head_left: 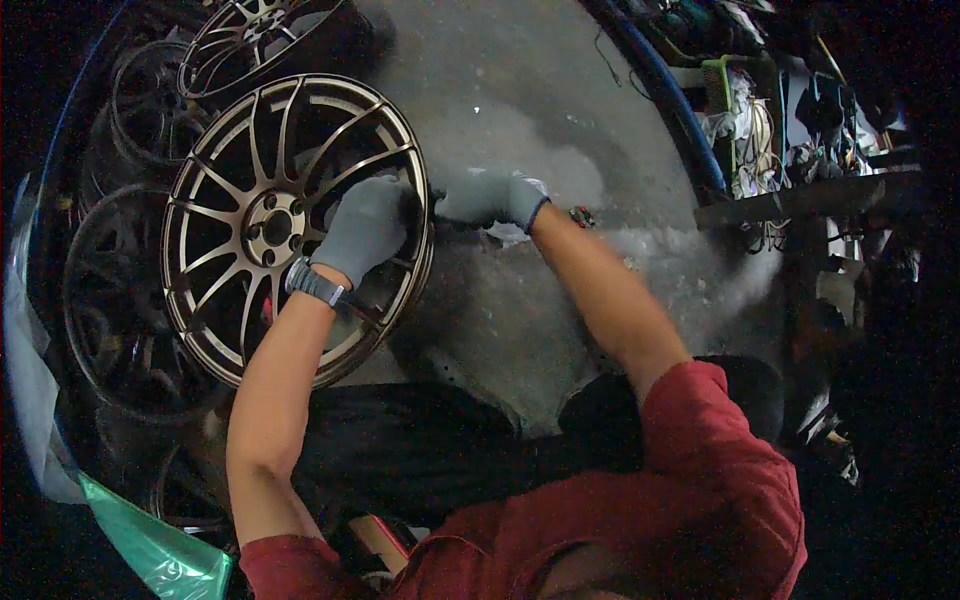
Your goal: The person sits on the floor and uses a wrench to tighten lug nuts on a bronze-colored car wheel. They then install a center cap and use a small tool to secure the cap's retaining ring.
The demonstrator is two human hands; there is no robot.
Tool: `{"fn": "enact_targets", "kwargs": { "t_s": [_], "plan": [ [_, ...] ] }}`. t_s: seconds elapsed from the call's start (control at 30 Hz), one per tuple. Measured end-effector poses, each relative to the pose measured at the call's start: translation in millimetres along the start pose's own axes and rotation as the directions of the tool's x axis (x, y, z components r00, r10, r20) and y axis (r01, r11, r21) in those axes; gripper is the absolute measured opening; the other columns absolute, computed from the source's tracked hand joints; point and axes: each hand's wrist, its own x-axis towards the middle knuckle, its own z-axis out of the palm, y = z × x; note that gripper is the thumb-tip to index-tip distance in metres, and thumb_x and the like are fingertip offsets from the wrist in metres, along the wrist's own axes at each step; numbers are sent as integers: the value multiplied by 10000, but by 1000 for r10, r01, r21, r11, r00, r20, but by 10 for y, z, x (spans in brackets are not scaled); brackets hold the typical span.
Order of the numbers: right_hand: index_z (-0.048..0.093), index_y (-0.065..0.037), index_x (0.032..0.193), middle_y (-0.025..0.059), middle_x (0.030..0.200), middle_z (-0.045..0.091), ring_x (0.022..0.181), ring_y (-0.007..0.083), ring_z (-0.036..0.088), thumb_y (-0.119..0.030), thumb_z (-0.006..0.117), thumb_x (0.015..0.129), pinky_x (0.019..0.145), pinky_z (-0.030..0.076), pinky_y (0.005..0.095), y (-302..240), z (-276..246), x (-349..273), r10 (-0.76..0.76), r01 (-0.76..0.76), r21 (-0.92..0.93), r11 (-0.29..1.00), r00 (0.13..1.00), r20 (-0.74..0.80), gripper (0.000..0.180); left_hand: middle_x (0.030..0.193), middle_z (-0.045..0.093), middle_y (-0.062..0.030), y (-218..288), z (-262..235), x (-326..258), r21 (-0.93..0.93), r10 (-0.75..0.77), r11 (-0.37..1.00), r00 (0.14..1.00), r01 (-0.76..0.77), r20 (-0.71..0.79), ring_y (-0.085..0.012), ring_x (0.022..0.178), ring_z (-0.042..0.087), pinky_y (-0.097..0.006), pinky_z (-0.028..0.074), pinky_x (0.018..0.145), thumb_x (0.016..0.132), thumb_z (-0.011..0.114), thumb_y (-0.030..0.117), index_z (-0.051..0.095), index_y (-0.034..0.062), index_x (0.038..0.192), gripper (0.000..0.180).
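A bronze multi-spoke alloy wheel (273, 228) stands tilted in front of me, its face turned up toward me. My left hand (365, 230), in a grey glove with a dark watch band at the wrist, reaches over the spokes, its fingers curled at the right part of the rim. Just outside that same rim edge is my right hand (492, 197), also in a grey glove, with its fingers bent toward the wheel. What the right fingers hold, if anything, is hidden. A small white scrap (508, 233) shows under the right hand.
Another bronze wheel (262, 40) leans behind this one. Several dark wheels (125, 300) stand along the left. Green plastic film (155, 545) lies at lower left. On the right, a shelf (810, 198) carries a green basket (740, 90) and clutter. Concrete floor (520, 330) lies between.
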Motion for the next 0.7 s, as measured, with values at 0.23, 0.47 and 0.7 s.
{"fn": "enact_targets", "kwargs": {
  "t_s": [0.23,0.47,0.7],
  "plan": [
    [687,98,1032,325,1003,709,900,438,704,-282,573,864,845,531,505,-32,582,-115,215,-178,328,928,973,-83,431,984,680,-206,-131,58,-109,23,15,1000,998,-14,-56,-424,980,654,-498,535,879,829,661,72,700,51,1015,190],
    [673,32,1110,100,914,713,768,135,639,-176,563,949,664,532,320,116,1002,-57,203,-77,561,824,965,-165,286,898,676,-215,-64,18,-28,5,78,997,994,-78,-83,-425,909,663,-512,534,812,812,674,82,721,48,925,127],
    [653,34,1079,98,883,704,717,132,641,-140,575,945,629,525,308,-315,759,-290,177,56,725,686,954,-241,234,848,671,-197,-144,53,-42,77,141,988,986,-135,-85,-412,833,674,-500,549,749,802,671,88,697,42,929,137]
  ]
}}
